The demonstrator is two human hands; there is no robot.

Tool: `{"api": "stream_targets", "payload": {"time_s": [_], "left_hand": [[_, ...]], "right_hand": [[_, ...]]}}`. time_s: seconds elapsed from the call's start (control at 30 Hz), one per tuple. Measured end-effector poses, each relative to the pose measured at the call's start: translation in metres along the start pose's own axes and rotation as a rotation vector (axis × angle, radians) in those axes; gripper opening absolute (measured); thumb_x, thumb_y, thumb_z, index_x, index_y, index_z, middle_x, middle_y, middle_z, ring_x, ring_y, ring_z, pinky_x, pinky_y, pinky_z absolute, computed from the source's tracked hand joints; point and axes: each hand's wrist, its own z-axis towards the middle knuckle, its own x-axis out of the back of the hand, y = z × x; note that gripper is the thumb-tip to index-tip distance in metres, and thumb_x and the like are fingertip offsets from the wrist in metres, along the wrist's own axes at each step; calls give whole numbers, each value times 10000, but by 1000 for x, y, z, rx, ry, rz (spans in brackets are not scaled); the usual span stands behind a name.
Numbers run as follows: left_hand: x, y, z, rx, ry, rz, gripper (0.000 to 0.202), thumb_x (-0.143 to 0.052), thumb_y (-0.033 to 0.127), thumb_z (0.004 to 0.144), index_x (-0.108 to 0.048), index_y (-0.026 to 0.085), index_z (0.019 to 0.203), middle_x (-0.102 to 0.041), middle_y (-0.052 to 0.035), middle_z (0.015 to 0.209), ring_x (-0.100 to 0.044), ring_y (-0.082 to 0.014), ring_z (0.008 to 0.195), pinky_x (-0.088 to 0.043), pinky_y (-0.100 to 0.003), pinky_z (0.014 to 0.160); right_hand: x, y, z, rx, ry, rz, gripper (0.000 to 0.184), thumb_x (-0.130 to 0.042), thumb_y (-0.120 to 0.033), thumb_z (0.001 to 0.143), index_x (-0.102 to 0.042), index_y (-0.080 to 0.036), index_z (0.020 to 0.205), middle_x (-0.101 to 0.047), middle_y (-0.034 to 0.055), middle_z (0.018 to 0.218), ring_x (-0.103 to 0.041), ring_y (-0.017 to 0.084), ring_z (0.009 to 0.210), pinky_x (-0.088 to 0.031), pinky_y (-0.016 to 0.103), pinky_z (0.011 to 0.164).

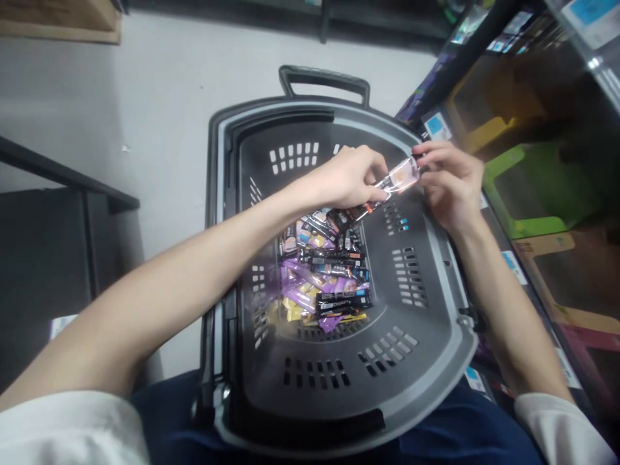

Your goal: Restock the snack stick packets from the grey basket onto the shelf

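Observation:
My left hand point(356, 174) reaches across the shopping basket and grips a narrow shiny packet point(403, 175), black at one end and pale pink at the other. The fingertips of my right hand point(453, 181) pinch the pale end of this same packet, above the basket's right side. Below both hands is the dark grey basket point(314, 403), with slotted walls and a folded handle. A heap of similar narrow packets point(334, 274) in black, purple and yellow lies on its bottom, partly hidden by my left hand and forearm.
On the right stands a shelf with coloured bins, among them a green bin point(527, 223) and a yellow bin point(489, 132), with price labels point(438, 126) along the edges. Dark shelving point(43, 252) is at left. Pale floor point(159, 116) shows beyond the basket.

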Motion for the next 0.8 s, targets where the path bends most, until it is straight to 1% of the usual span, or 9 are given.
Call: {"api": "stream_targets", "payload": {"time_s": [0.13, 0.23, 0.37, 0.43, 0.5, 0.57, 0.63, 0.73, 0.8], "left_hand": [[-1, 2, -5, -62, -6, 44, 395, -797, 290, 750, -743, 161, 1119, -717, -73, 972, -677, -271, 1064, -499, -463, 1080], [-2, 3, -9, -74, -8, 134, 354, -775, 229, 742, -751, 172, 1090, -725, -77, 964, -670, -309, 1123, -471, -488, 1106], [-5, 8, -12, -97, 11, 223, 344, -686, 213, 798, -725, 202, 1140, -727, -85, 1036, -583, -346, 1295, -392, -531, 1180], [-4, 13, -12, -160, 91, 246, 361, -631, 217, 838, -696, 224, 1193, -704, -95, 1186, -512, -336, 1367, -354, -537, 1216], [-1, 19, -11, -209, 261, 235, 368, -599, 231, 873, -660, 253, 1235, -622, -93, 1373, -448, -308, 1412, -341, -508, 1243], [3, 22, -9, -169, 443, 148, 383, -593, 259, 905, -604, 277, 1288, -527, -82, 1498, -411, -279, 1437, -360, -472, 1247], [5, 20, -6, -45, 526, -11, 430, -605, 276, 923, -541, 270, 1348, -495, -91, 1533, -438, -267, 1426, -408, -465, 1218], [3, 11, -1, 120, 338, -324, 458, -654, 296, 920, -542, 183, 1350, -583, -151, 1437, -581, -260, 1293, -530, -444, 1075], [-1, 6, 2, 114, 171, -470, 406, -690, 292, 906, -613, 130, 1270, -671, -164, 1294, -661, -231, 1145, -575, -390, 956]], "right_hand": [[-4, -4, -1, -129, 24, 37, 289, -829, -456, 821, -784, -275, 1041, -778, 11, 1080, -719, 238, 963, -605, 380, 789], [-10, -12, -4, -267, -271, 9, 348, -880, -480, 755, -814, -188, 932, -781, 24, 838, -697, 171, 697, -561, 286, 625], [-15, -15, -6, -344, -534, 76, 314, -868, -446, 772, -823, -165, 904, -773, 24, 751, -683, 159, 642, -536, 253, 570], [-15, -13, -7, -367, -507, 100, 302, -861, -440, 789, -808, -157, 880, -764, 23, 740, -670, 151, 631, -530, 245, 562], [-15, -11, -7, -402, -425, 150, 328, -878, -451, 780, -782, -153, 877, -752, 22, 739, -661, 140, 627, -531, 233, 556], [-14, -11, -7, -445, -345, 223, 391, -903, -483, 755, -750, -155, 904, -752, 27, 785, -679, 137, 660, -562, 229, 581], [-14, -13, -6, -465, -282, 303, 453, -912, -525, 738, -721, -163, 932, -764, 39, 863, -718, 149, 735, -612, 247, 646], [-14, -17, -7, -464, -233, 368, 487, -923, -550, 717, -714, -171, 940, -778, 52, 958, -752, 179, 835, -657, 292, 723], [-14, -20, -8, -464, -231, 369, 471, -933, -543, 704, -728, -171, 906, -776, 48, 945, -754, 190, 842, -666, 306, 725]]}}
